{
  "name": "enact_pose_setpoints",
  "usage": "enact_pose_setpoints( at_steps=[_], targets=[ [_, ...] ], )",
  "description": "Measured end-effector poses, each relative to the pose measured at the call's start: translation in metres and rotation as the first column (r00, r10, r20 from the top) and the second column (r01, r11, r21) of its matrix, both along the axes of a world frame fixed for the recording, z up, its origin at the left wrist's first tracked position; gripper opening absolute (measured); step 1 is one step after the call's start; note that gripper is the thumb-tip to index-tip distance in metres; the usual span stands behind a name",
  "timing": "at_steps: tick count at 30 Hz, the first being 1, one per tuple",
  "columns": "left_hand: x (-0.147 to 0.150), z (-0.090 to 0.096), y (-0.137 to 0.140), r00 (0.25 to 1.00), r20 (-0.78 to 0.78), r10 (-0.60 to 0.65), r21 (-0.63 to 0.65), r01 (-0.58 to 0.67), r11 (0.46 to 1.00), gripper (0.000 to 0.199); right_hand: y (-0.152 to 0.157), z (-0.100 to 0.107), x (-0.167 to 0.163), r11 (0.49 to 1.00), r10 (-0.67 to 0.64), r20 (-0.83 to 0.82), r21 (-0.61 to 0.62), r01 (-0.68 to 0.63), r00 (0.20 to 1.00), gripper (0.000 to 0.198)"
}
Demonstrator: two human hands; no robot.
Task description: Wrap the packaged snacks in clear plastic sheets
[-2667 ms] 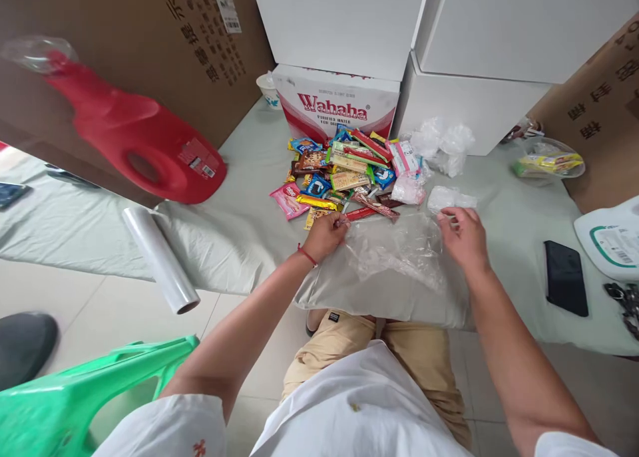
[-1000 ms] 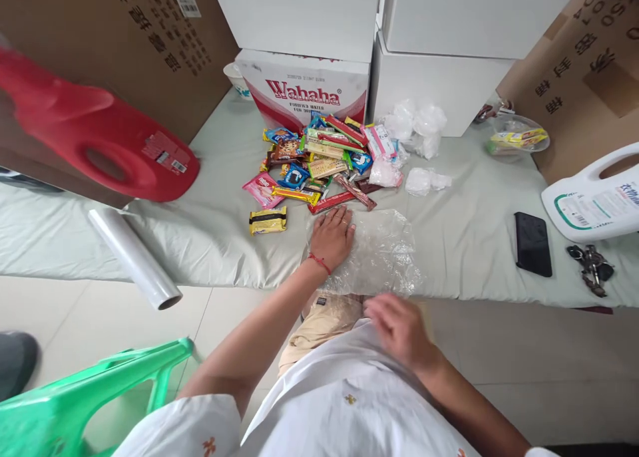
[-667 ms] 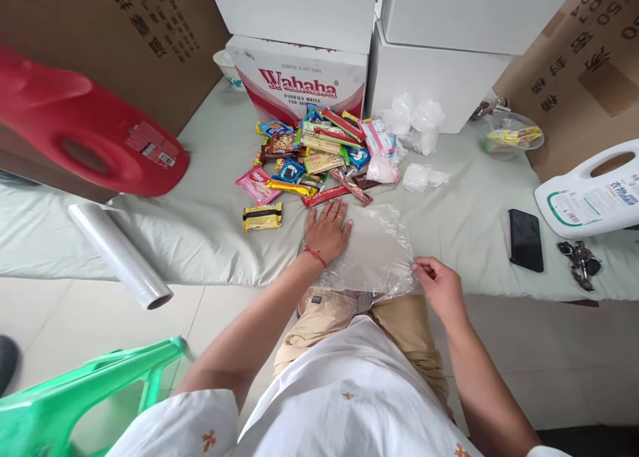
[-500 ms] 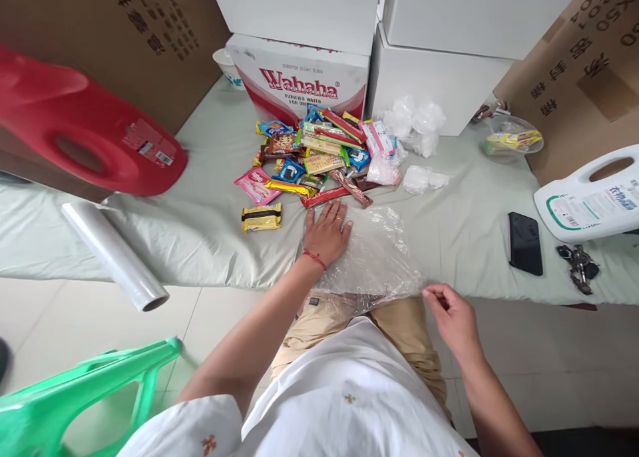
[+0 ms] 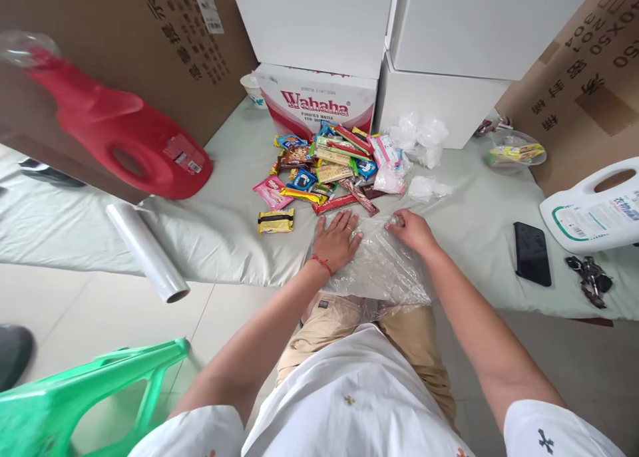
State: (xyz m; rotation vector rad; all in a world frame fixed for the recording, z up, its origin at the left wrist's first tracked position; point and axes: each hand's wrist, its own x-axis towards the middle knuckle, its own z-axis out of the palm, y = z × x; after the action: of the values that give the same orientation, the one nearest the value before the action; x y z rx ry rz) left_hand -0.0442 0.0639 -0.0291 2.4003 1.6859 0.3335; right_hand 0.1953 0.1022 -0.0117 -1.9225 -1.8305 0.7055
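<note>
A clear sheet of plastic film [image 5: 382,267] lies at the front edge of the cloth-covered table, its near part hanging over my lap. My left hand [image 5: 337,239] rests flat on the film's left side, fingers spread. At the film's far right corner, my right hand [image 5: 410,231] pinches its edge between thumb and fingers. Just beyond both hands is a heap of wrapped snacks [image 5: 332,164] in many colours. One yellow snack packet [image 5: 275,221] lies apart, left of my left hand. Crumpled film bundles [image 5: 419,138] sit right of the heap.
A roll of film [image 5: 147,252] and a red jug [image 5: 134,141] lie on the left. To the right are a phone [image 5: 532,253], keys [image 5: 590,279], a white jug [image 5: 594,207] and a plastic bowl [image 5: 514,152]. Boxes [image 5: 319,101] stand behind. A green stool [image 5: 100,394] is at lower left.
My right hand has moved from the film's near right corner up to its far right edge. My left hand stays flat on the film. The view has shifted slightly.
</note>
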Motion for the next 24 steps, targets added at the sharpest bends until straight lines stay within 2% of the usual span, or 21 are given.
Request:
enact_pose_setpoints(
  at_steps=[3, 6, 10, 12, 15, 18, 20, 22, 24],
  targets=[
    [-0.010, 0.001, -0.001, 0.998, 0.002, -0.070, -0.011, 0.070, 0.998, 0.058, 0.011, -0.002, 0.001, 0.995, 0.019, -0.142, -0.090, -0.032, 0.990, 0.031],
    [-0.027, 0.002, 0.000, 0.995, -0.001, -0.103, -0.014, 0.103, 0.995, 0.056, 0.008, -0.002, 0.018, 0.997, 0.001, -0.110, -0.072, -0.009, 0.994, 0.033],
    [-0.049, 0.001, 0.005, 0.990, -0.028, -0.141, -0.011, 0.141, 0.990, 0.055, 0.011, 0.006, 0.027, 0.999, -0.026, -0.019, -0.029, 0.025, 0.999, 0.025],
    [-0.053, 0.000, 0.006, 0.989, -0.032, -0.145, -0.007, 0.145, 0.989, 0.056, 0.020, 0.014, 0.012, 0.998, -0.021, 0.073, 0.061, 0.016, 0.997, 0.025],
    [-0.052, -0.001, 0.007, 0.990, -0.025, -0.141, 0.004, 0.141, 0.990, 0.057, 0.039, 0.025, -0.030, 0.982, 0.067, 0.221, 0.156, -0.103, 0.973, 0.034],
    [-0.050, 0.000, 0.006, 0.990, -0.015, -0.138, 0.003, 0.138, 0.990, 0.057, 0.057, 0.030, -0.071, 0.969, 0.218, 0.335, 0.035, -0.244, 0.917, 0.037],
    [-0.050, 0.000, 0.006, 0.991, -0.008, -0.130, -0.008, 0.130, 0.991, 0.057, 0.067, 0.033, -0.083, 0.954, 0.290, 0.390, -0.052, -0.294, 0.874, 0.031],
    [-0.051, 0.001, 0.006, 0.992, 0.000, -0.126, -0.019, 0.126, 0.992, 0.057, 0.075, 0.037, -0.084, 0.947, 0.311, 0.416, -0.054, -0.318, 0.855, 0.028],
    [-0.051, 0.001, 0.006, 0.992, 0.007, -0.128, -0.023, 0.129, 0.991, 0.057, 0.082, 0.042, -0.082, 0.928, 0.332, 0.424, 0.012, -0.372, 0.843, 0.032]
  ],
)
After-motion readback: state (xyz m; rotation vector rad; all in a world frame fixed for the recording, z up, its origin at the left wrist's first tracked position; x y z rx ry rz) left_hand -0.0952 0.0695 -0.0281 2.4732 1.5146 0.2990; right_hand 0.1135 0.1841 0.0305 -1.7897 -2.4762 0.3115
